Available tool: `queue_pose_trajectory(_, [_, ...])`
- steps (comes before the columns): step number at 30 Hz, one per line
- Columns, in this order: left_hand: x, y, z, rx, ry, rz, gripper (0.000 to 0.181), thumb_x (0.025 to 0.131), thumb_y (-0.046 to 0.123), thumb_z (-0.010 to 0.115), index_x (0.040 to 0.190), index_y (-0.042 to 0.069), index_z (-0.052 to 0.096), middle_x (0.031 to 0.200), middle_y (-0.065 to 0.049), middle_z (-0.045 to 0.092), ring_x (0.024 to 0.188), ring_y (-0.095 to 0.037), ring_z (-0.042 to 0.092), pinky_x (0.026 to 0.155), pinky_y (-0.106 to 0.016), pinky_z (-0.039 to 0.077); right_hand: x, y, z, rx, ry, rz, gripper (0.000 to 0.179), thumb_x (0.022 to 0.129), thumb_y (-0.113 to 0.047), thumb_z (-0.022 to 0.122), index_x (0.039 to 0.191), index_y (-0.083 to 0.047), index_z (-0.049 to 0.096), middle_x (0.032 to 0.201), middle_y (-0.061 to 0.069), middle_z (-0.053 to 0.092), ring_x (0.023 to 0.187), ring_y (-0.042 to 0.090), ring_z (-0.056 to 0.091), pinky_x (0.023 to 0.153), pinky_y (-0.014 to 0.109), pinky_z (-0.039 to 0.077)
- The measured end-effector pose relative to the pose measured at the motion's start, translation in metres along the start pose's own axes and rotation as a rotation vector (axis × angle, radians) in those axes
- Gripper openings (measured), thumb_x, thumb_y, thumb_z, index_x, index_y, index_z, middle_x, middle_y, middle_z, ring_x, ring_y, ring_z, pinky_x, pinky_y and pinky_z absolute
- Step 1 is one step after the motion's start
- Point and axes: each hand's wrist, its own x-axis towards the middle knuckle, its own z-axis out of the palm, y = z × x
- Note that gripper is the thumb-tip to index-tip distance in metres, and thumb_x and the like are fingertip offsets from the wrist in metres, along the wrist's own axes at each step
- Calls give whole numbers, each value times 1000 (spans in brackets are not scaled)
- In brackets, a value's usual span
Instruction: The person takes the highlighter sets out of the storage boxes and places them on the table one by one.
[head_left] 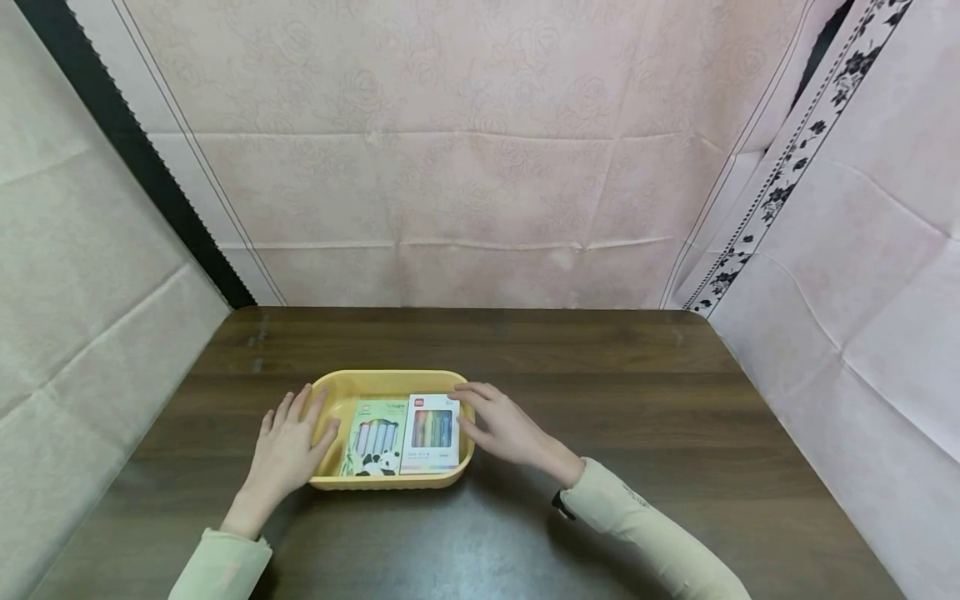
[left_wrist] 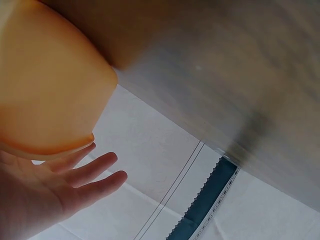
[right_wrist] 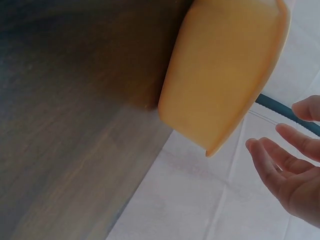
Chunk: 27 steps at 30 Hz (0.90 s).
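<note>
A yellow plastic tray [head_left: 386, 377] sits on the table in the head view. Side by side in it lie a green box [head_left: 374, 450] with a panda and colored pens printed on it, and a white box [head_left: 430, 457] showing a row of colored pens. My left hand [head_left: 283, 450] is at the tray's left rim, fingers spread and thumb over the inside. On the opposite side, my right hand [head_left: 504, 423] reaches over the right rim, its relaxed fingertips beside the white box. Both wrist views show the tray's outer wall [left_wrist: 50, 75] [right_wrist: 220, 70] with loosely extended fingers near its rim.
The dark wooden table [head_left: 600, 383] extends around the tray on all sides. Pale patterned cloth [head_left: 465, 192] hangs behind the table's far edge, with more cloth at the left [head_left: 82, 333] and right [head_left: 862, 292].
</note>
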Motion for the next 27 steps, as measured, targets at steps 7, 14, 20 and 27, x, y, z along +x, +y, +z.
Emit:
queue_pose_trajectory(7, [-1,0,0,16,14,1,52,93,37,41,135,7,38,138,-24,34,125,-48,29,97,-64,24,7,-3,0,16,-23,11,36,86,-14,59,120,-6,55,123,9,55,113,19,52,94,35,45])
queue_pose_trajectory(14, [0,-1,2,24,9,-1,53,93,38,40,135,7,38,139,-23,34,125,-48,29,96,-64,25,12,-3,2,21,-81,62,36,87,-17,57,122,-10,54,125,7,54,106,16,53,89,32,47])
queue_pose_trajectory(20, [0,-1,2,24,-1,-8,53,92,38,41,135,7,38,139,-23,33,126,-48,28,96,-64,25,16,-1,5,15,-109,81,35,88,-18,56,123,-11,53,125,6,54,100,15,53,85,31,47])
queue_pose_trajectory(27, [0,0,2,27,7,-6,53,92,37,43,135,6,39,139,-23,33,125,-48,29,95,-64,27,20,1,8,18,-126,84,35,88,-19,55,122,-8,54,123,6,55,100,17,55,86,31,48])
